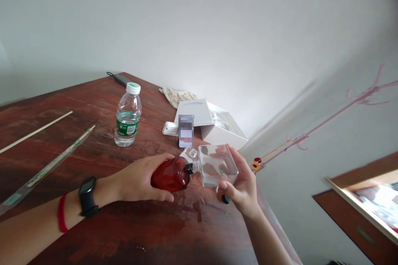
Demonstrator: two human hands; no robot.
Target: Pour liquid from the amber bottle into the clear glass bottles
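Note:
My left hand (141,178) is wrapped round a small amber-red bottle (171,174), which is tipped on its side with its black neck pointing right. The neck meets the mouth of a clear square glass bottle (217,165) that my right hand (244,186) grips and tilts toward it. Both are held just above the red-brown wooden table (130,232). A small black cap (226,199) lies on the table under my right hand. A black watch and a red band sit on my left wrist.
A plastic water bottle (127,114) with a white cap and green label stands behind my left hand. Behind the bottles lie a phone (185,131), an open white box (214,124), a cloth (177,95) and a black strap. Thin sticks (46,169) lie at left.

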